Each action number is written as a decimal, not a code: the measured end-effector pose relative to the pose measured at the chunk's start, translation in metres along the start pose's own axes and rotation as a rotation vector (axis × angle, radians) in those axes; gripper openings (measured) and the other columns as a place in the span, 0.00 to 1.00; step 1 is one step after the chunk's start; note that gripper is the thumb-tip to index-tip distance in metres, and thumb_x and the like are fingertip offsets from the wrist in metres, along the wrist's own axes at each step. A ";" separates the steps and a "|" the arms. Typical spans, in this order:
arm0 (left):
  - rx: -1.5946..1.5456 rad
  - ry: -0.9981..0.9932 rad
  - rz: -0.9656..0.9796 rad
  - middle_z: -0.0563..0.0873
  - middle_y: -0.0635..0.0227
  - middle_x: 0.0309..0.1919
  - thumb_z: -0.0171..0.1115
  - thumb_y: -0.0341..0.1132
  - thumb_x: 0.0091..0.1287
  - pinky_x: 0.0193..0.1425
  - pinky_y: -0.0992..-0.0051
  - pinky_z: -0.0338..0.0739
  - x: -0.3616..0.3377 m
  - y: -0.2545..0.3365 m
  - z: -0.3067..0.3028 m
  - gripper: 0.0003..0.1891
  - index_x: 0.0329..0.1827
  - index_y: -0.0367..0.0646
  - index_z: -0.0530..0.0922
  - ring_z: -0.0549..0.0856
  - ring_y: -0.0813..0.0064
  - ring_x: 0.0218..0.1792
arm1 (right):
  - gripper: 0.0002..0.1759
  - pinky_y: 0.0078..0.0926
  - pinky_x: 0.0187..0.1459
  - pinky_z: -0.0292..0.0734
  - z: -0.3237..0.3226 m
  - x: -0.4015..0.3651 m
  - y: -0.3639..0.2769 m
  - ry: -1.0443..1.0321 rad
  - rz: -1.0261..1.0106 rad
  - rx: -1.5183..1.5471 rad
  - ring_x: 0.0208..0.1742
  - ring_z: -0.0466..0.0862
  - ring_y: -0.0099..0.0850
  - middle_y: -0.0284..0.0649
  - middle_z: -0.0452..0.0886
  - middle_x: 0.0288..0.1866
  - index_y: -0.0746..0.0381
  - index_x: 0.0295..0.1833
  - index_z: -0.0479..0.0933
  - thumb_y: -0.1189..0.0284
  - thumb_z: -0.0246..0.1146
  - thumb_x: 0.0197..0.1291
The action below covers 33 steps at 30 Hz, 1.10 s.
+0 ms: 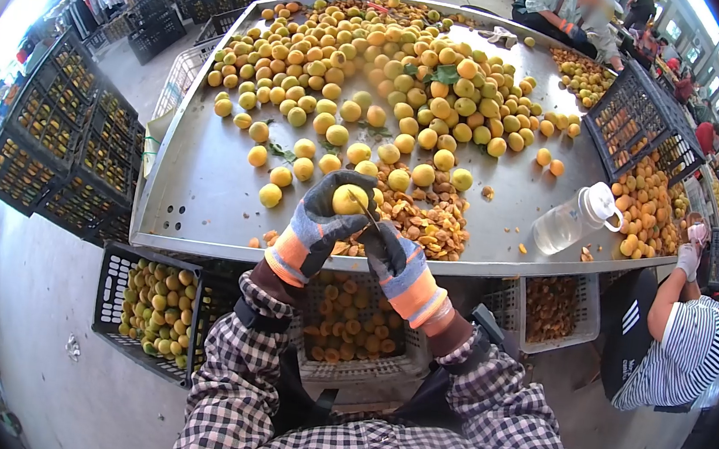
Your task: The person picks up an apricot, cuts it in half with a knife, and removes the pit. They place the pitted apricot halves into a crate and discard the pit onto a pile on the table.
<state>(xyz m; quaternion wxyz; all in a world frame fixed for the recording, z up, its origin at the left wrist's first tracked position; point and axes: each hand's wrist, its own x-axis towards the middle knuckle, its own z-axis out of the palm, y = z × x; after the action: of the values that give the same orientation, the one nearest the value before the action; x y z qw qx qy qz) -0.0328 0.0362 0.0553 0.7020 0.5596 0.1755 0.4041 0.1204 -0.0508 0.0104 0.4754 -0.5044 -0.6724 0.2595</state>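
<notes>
My left hand point(322, 221), in a black, blue and orange glove, is closed around a yellow apricot point(350, 200). Beside it, my right hand point(393, 259), gloved alike, grips a small knife point(368, 214) whose thin blade meets the fruit's right side; its handle is hidden in the fingers. Both hands hover over the near edge of a metal table point(215, 183). Just beyond them lies a heap of brownish-orange apricot pieces point(430, 223). Many whole apricots point(332, 64), some with green leaves, are spread farther back.
A clear bottle point(575, 219) stands at right, near a tipped black crate point(642, 123). Below the table are a crate of apricots point(156, 308), a basket of halves point(354, 320) and a bin of pieces point(552, 310). A person in stripes point(684, 346) sits at right.
</notes>
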 end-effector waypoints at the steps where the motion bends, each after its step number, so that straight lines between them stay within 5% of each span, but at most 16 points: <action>1: -0.001 -0.002 -0.003 0.82 0.68 0.47 0.71 0.36 0.60 0.59 0.74 0.76 0.000 -0.001 0.001 0.26 0.59 0.38 0.74 0.81 0.75 0.52 | 0.18 0.42 0.36 0.77 0.003 0.000 0.002 0.018 -0.027 0.010 0.39 0.82 0.53 0.51 0.81 0.36 0.63 0.57 0.71 0.75 0.62 0.62; 7: -0.143 0.119 0.013 0.81 0.58 0.53 0.66 0.36 0.66 0.59 0.69 0.78 -0.004 -0.022 0.013 0.24 0.62 0.39 0.71 0.83 0.67 0.54 | 0.14 0.41 0.38 0.77 0.019 0.007 0.016 0.052 -0.049 0.034 0.42 0.82 0.54 0.50 0.81 0.37 0.63 0.52 0.71 0.77 0.61 0.61; 16: 0.137 0.034 0.066 0.83 0.64 0.52 0.69 0.33 0.61 0.60 0.72 0.77 -0.003 -0.006 -0.012 0.26 0.62 0.35 0.74 0.82 0.74 0.53 | 0.18 0.44 0.38 0.78 -0.006 0.006 -0.013 0.058 -0.005 -0.128 0.40 0.82 0.52 0.50 0.81 0.36 0.62 0.57 0.71 0.71 0.63 0.62; 22: -0.465 0.153 -0.168 0.83 0.59 0.52 0.56 0.48 0.73 0.58 0.70 0.75 -0.012 -0.025 0.016 0.27 0.65 0.33 0.71 0.82 0.69 0.52 | 0.11 0.46 0.35 0.77 0.026 0.008 0.013 0.147 -0.046 -0.172 0.38 0.82 0.54 0.51 0.81 0.36 0.62 0.48 0.73 0.72 0.61 0.61; 25: -0.192 0.151 -0.149 0.82 0.60 0.54 0.55 0.48 0.73 0.59 0.70 0.75 -0.008 -0.028 0.004 0.28 0.66 0.33 0.70 0.82 0.70 0.53 | 0.11 0.46 0.34 0.76 0.016 0.007 0.002 0.231 -0.123 -0.151 0.37 0.81 0.54 0.51 0.80 0.34 0.63 0.50 0.73 0.73 0.61 0.62; 29: 0.055 0.028 -0.001 0.80 0.67 0.59 0.74 0.30 0.57 0.63 0.74 0.72 0.002 -0.008 -0.008 0.35 0.69 0.36 0.70 0.77 0.75 0.61 | 0.12 0.46 0.32 0.76 0.002 0.010 -0.002 0.180 -0.117 -0.187 0.34 0.82 0.53 0.50 0.80 0.33 0.64 0.50 0.73 0.74 0.61 0.62; 33: 0.140 0.057 0.079 0.83 0.71 0.50 0.75 0.31 0.57 0.57 0.74 0.77 -0.003 -0.001 -0.002 0.30 0.63 0.37 0.75 0.81 0.80 0.50 | 0.13 0.46 0.33 0.77 -0.002 0.007 -0.021 0.108 -0.069 -0.160 0.36 0.81 0.53 0.50 0.79 0.35 0.63 0.51 0.72 0.75 0.61 0.60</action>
<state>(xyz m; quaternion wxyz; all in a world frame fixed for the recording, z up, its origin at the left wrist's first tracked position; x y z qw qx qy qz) -0.0354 0.0345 0.0529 0.6393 0.6020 0.2009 0.4341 0.1127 -0.0521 0.0317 0.4777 -0.5305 -0.6816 0.1607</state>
